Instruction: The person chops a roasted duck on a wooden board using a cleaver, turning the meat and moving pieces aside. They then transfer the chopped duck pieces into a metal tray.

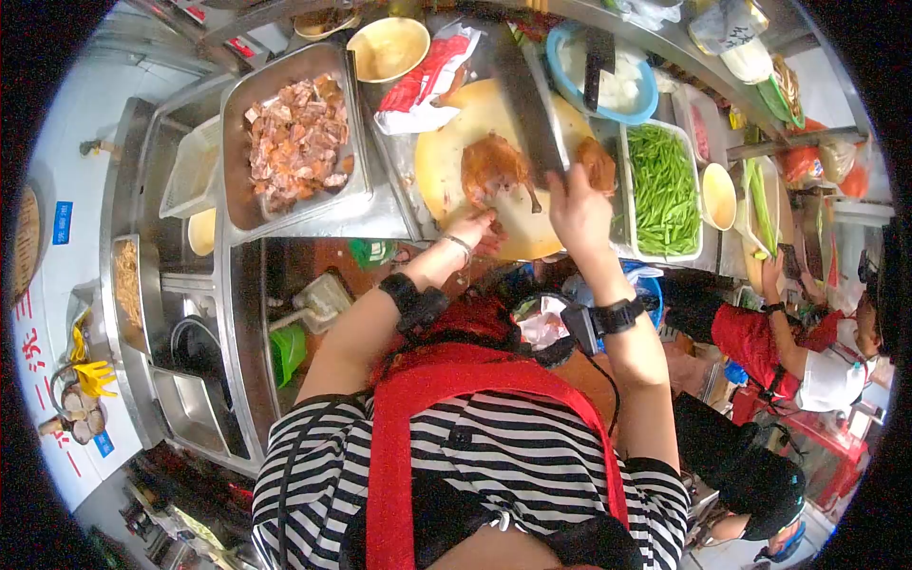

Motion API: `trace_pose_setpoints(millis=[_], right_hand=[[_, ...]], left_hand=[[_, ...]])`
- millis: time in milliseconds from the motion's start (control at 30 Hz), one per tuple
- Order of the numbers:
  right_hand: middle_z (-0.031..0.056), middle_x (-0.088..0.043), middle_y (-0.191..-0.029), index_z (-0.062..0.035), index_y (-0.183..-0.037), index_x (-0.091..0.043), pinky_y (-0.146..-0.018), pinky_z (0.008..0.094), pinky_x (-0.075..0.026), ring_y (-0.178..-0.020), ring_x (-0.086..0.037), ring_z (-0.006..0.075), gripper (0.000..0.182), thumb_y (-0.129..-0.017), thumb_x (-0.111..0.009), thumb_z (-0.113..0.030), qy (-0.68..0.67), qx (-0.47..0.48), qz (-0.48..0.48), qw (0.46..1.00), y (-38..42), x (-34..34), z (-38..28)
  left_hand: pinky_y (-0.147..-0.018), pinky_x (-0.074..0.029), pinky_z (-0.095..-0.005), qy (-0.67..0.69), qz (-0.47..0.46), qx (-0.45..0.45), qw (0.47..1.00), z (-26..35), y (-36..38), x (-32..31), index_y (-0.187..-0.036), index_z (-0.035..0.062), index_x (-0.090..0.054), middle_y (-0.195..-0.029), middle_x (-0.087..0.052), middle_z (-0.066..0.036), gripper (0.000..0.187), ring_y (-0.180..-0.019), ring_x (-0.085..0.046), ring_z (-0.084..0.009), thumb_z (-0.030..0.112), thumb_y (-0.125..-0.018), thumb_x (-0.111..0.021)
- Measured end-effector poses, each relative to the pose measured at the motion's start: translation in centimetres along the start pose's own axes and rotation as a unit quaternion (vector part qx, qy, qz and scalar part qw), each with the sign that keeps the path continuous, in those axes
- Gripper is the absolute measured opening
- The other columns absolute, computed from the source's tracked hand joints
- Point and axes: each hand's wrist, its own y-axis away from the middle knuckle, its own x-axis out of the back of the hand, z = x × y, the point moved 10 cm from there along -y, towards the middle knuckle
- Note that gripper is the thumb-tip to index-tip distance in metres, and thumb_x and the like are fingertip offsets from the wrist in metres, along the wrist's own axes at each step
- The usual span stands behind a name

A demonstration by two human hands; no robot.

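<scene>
My right hand (581, 211) is closed round the handle of a cleaver (543, 123), whose broad blade is blurred and points away over the round chopping board (437, 157). Left of the blade lies a browned piece of roast poultry (494, 163) with a leg bone sticking out toward the right. A smaller browned piece (596, 163) sits on the right side of the board. My left hand (472, 231) is at the board's near edge, just below the larger piece. Its fingers look bent and a little apart, with nothing visible in them.
A steel tray (356, 195) of chopped meat stands left, a white tub (701, 204) of cut green vegetables right. Behind are a yellowish bowl (389, 49), a red-and-white bag (432, 81) and a blue basin (650, 90). A co-worker in a red apron (750, 337) works at far right.
</scene>
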Motion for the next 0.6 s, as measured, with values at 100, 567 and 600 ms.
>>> trace_pose_setpoints(millis=[100,567,600], right_hand=[[0.0188,-0.053,-0.052,-0.0034,-0.078,-0.049,-0.048,0.0482,-0.042,-0.052,-0.055,0.0389,0.017,-0.077,-0.06,-0.017,-0.089,-0.029,0.082,0.992,0.6,1.0,0.0],[0.0183,-0.059,-0.063,-0.0069,-0.095,-0.045,-0.051,0.0428,-0.048,-0.057,-0.06,0.0338,0.026,-0.081,-0.048,-0.029,0.097,0.026,-0.189,0.977,3.9,-8.8,4.2],[0.018,-0.059,-0.062,-0.0069,-0.095,-0.045,-0.049,0.0435,-0.047,-0.056,-0.059,0.0339,0.027,-0.081,-0.048,-0.031,0.115,0.013,-0.2,0.973,4.6,-8.3,5.4]], left_hand=[[-0.041,-0.047,-0.0284,-0.02,-0.011,-0.005,1.0,-0.6,-0.4,0.2,-0.106,0.0057,-0.046,-0.077,-0.061,-0.013,0.028,-0.054,-0.058,-0.0194,0.028,-0.089,-0.044],[-0.039,-0.043,-0.0257,-0.143,0.148,-0.121,0.971,5.8,0.5,8.0,-0.084,0.0013,-0.052,-0.065,-0.06,-0.01,0.026,-0.051,-0.056,-0.0156,0.024,-0.089,-0.04],[-0.045,-0.045,-0.0331,-0.239,0.153,-0.144,0.948,7.0,0.8,8.7,-0.083,0.0005,-0.054,-0.064,-0.059,-0.013,0.03,-0.055,-0.058,-0.023,0.027,-0.088,-0.041]])
